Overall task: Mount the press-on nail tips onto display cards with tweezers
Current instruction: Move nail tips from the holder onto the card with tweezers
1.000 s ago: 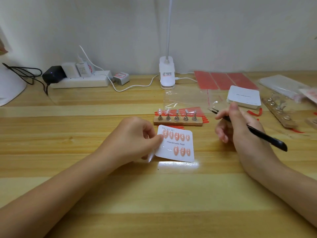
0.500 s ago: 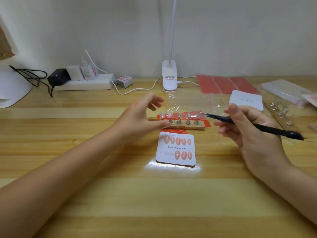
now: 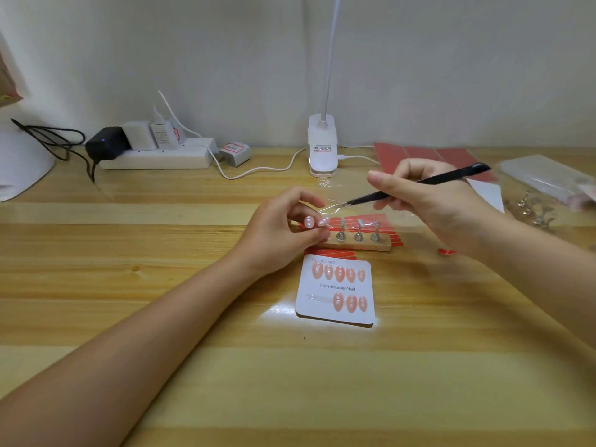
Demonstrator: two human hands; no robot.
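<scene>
Two nail tips (image 3: 316, 221) sit on the wooden stand (image 3: 354, 245) behind the card (image 3: 335, 312); left hand (image 3: 283, 233) pinches one, right hand (image 3: 432, 201) grips tweezers (image 3: 416, 185), whose slip could flick it off.

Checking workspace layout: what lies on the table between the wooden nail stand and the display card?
In the head view, only red adhesive strips lie between the wooden nail stand and the display card.
</scene>
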